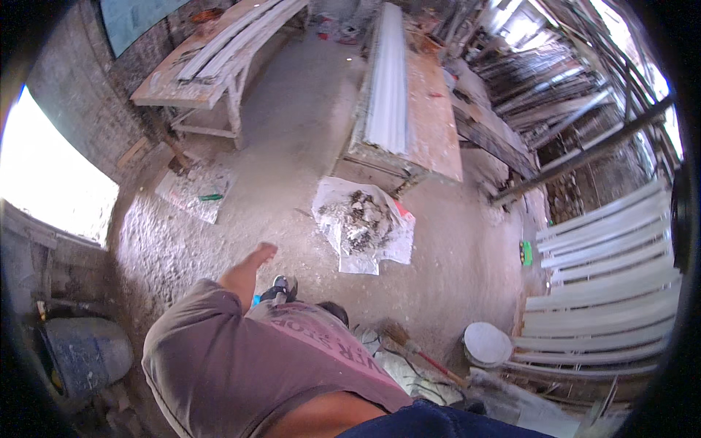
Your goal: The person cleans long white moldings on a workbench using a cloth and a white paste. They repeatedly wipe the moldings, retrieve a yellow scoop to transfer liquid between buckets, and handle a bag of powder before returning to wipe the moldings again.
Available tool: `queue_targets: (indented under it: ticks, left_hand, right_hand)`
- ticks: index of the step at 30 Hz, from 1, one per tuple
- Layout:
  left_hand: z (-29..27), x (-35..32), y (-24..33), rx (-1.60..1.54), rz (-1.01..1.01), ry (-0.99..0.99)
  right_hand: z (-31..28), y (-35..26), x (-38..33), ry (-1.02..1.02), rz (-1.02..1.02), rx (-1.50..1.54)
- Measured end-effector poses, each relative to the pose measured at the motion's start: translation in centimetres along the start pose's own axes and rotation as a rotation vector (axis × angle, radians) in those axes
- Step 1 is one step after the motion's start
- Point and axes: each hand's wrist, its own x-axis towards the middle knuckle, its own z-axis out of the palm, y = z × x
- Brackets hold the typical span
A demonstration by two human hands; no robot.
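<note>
My left hand [266, 253] is held out over the floor, in front of my left shoe [283, 285]. It looks small and a little blurred; the fingers seem loosely apart, and nothing shows in them. Nearest to it on the right, a white sheet [363, 263] lies on the floor with a heap of pale rubble and debris [361, 217] on it. My right hand does not appear. The lower part of the view is filled by my greyish-mauve shirt [270, 365].
Long white strips [387, 87] lie on a workbench [434, 117] ahead; another table [175, 87] stands far left. White slats [599, 314] line the right, near a white bucket [488, 344] and a broom [398, 334]. A blue barrel [87, 354] stands lower left.
</note>
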Motion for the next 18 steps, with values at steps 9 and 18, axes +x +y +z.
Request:
queue_targets:
  ticks: [9, 18]
  left_hand:
    - [-10.6, 9.7, 16.4, -0.322, -0.007, 0.022]
    - [-23.8, 21.5, 25.1, -0.662, 0.072, 0.157]
  right_hand:
    - [2.2, -23.9, 15.1, -0.301, -0.144, -0.141]
    - [4.9, -70.1, 32.3, -0.491, -0.890, -0.032]
